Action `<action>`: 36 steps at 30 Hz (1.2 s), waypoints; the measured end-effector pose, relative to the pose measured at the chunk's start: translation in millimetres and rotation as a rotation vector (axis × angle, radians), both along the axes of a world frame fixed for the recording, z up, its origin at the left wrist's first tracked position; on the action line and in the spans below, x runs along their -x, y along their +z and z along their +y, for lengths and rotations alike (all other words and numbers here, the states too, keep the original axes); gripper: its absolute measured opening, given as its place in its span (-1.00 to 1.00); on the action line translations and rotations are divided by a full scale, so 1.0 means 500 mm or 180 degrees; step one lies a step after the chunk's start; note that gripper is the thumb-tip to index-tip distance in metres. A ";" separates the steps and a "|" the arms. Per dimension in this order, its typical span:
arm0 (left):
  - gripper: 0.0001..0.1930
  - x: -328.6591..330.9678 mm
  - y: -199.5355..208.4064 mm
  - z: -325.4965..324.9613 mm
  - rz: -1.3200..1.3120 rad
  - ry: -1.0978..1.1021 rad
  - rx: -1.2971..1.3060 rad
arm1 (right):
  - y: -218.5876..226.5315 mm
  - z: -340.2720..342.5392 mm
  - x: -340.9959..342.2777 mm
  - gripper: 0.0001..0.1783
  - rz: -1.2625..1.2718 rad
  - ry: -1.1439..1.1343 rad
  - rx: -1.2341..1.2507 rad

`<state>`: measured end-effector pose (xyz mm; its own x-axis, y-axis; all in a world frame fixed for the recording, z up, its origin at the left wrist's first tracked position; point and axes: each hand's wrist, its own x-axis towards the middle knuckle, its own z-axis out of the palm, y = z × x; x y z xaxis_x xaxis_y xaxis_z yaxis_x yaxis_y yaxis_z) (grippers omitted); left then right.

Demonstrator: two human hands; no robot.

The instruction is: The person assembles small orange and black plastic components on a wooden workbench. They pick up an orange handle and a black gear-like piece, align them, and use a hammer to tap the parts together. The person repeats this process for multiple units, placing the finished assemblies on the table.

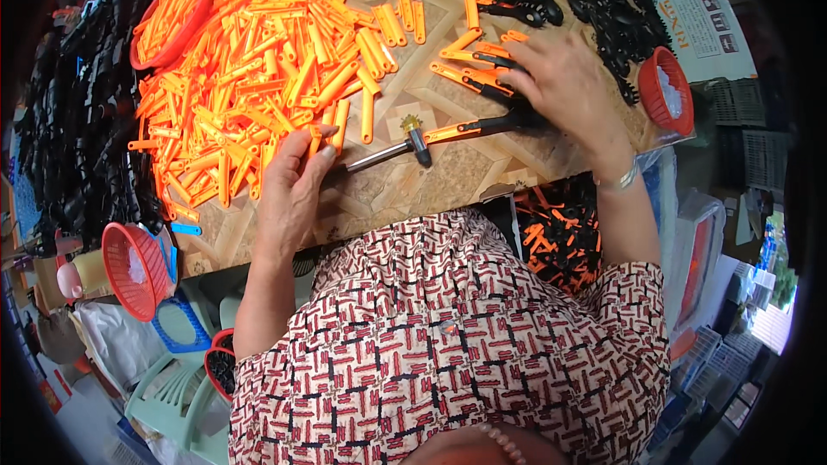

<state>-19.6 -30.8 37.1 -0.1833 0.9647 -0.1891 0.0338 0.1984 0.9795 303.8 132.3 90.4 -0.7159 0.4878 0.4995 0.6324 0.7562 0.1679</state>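
A short orange plastic handle (315, 139) is pinched between the thumb and fingers of my left hand (295, 179), at the near edge of a large heap of orange handles (276, 52). My right hand (564, 77) is farther right, with thumb and fingers closed about a black kitchen utensil with an orange handle (493, 60). Several more such utensils lie under and beside that hand, one pointing toward the hammer (419, 148). The hammer rests between my hands, its metal shaft running toward my left hand. My right fingers partly hide what they grip.
Black utensil parts (603, 9) are piled at the back right, with more black pieces (73, 120) along the left. Red baskets stand at far left (203, 13), near left (121, 271) and right (665, 120). A bin of orange and black pieces (560, 232) sits below the table (465, 172).
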 end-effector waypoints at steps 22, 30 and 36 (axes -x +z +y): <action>-0.77 0.018 0.001 -0.051 0.1257 -0.0179 -0.1065 | -0.020 0.044 0.193 -0.74 0.0736 0.0535 0.3657; -0.74 -0.021 0.014 -0.028 0.2248 -0.0641 -0.1807 | -0.107 -0.104 0.152 -0.77 0.1067 0.0481 0.5931; -0.72 -0.030 0.001 -0.030 0.2462 -0.0705 -0.1993 | -0.097 -0.123 0.161 -0.76 0.0787 0.0281 0.6179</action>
<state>-4.6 -45.9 37.6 0.1535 0.8767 0.4559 0.6753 -0.4299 0.5993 223.2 70.6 41.8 -0.7751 0.3817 -0.5035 0.4640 -0.1969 -0.8637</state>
